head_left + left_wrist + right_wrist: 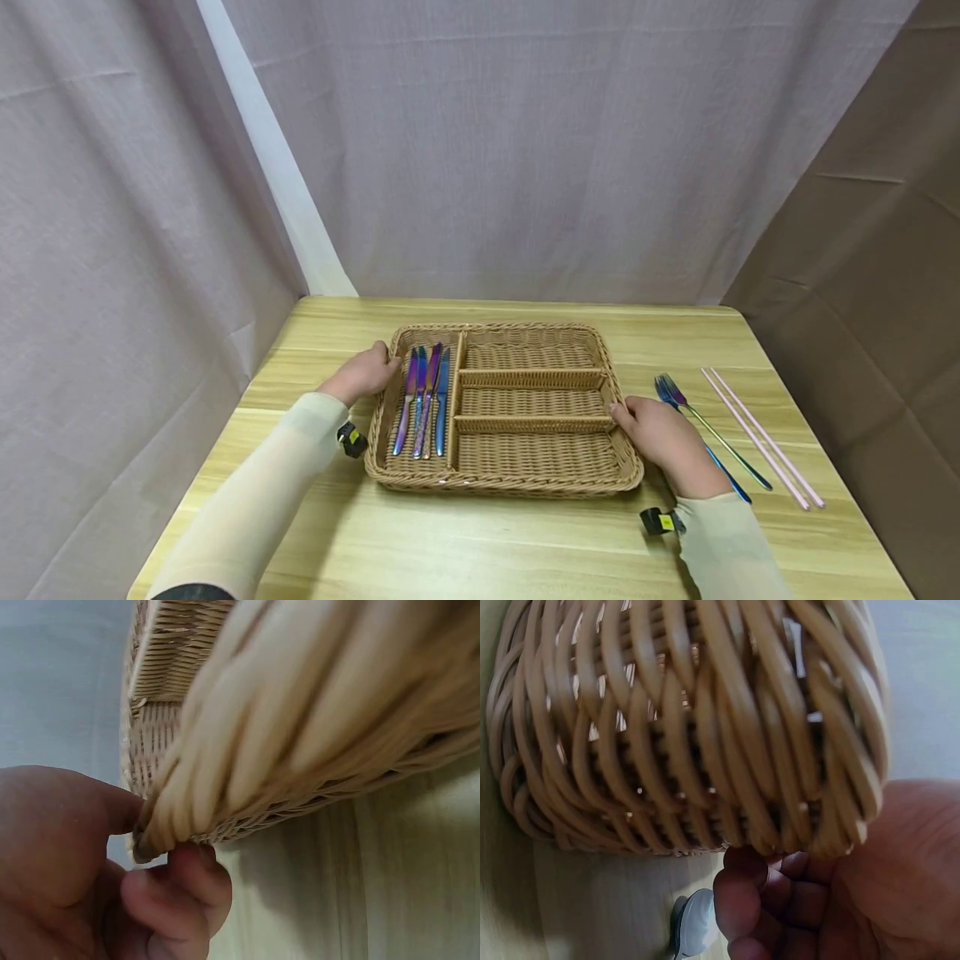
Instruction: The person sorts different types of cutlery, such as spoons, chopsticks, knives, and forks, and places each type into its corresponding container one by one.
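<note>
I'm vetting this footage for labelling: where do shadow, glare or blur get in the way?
Head view: basket and knives look clear, with small glints on the near rim and a soft shadow on the table beside the left sleeve; left wrist view: the nearest strands are blurred; right wrist view: the right hand's curled fingers sit in shade.

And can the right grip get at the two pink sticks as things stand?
Likely yes, if the right grip first releases the woven tray; the pink sticks lie nearby, uncovered, just past the forks.
</note>
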Available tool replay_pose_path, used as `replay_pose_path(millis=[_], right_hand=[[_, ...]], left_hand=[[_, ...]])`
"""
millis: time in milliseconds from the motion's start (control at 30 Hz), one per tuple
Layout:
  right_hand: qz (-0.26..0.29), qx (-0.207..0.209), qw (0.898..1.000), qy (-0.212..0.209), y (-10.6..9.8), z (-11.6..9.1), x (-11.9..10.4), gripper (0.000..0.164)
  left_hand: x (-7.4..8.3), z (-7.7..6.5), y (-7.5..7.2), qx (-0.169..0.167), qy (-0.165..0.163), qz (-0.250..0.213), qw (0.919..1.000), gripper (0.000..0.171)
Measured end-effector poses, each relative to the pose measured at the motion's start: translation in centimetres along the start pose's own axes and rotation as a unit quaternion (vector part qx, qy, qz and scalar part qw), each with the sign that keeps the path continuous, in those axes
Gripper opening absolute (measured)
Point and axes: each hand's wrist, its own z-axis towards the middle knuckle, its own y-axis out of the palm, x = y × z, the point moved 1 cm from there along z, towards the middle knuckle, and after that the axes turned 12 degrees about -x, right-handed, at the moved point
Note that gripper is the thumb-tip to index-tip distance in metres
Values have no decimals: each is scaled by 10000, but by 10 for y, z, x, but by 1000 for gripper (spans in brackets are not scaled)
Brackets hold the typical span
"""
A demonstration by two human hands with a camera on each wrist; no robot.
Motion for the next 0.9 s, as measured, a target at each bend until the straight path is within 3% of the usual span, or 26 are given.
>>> replay_pose_path(millis=[133, 500, 900], right_hand=[[-2, -20, 10000, -4, -2, 0, -2, 37], [89, -69, 9999, 117, -4, 0, -3, 36], [-24, -102, 9999, 111, -2, -1, -3, 37]], left_hand=[[0, 5, 1, -226, 169, -13, 9996, 52], [-5, 12, 4, -656, 257, -256, 9972, 57], [-7, 14, 10, -663, 288, -481, 9962, 51]])
